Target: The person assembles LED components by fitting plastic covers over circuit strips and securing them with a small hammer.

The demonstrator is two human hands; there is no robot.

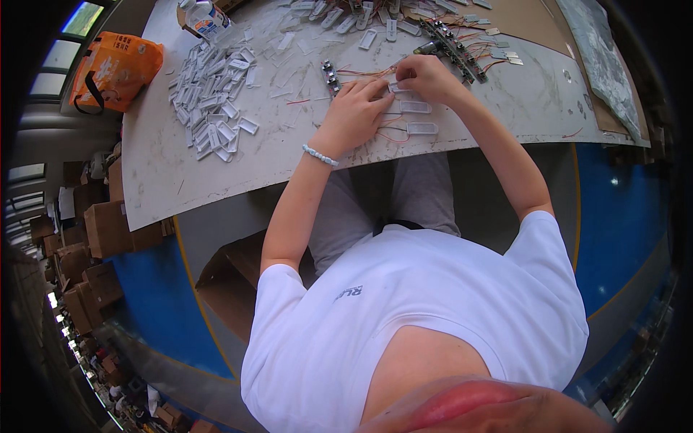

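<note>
My left hand (356,112), with a pale beaded bracelet (320,155) at its wrist, lies over thin wires on the table, its fingers stretched toward a small white plastic frame (398,87). Right beside that frame, the fingertips of my right hand (427,78) are pinched together. Whatever is between them is too small to make out. Two more frames, a middle one (415,107) and a nearer one (422,128), lie below my right hand with red and dark wires at their left ends. Left of the hands is a small circuit-board strip (330,76), with orange-red wires running toward my right fingertips.
A heap of white plastic frames (213,97) covers the table's left part, and more lie at the back. Wired circuit strips (458,52) with small metal-coloured plates stand at the back right. An orange bag (123,68), a white bottle (206,20) and a plastic sheet (610,65) line the edges.
</note>
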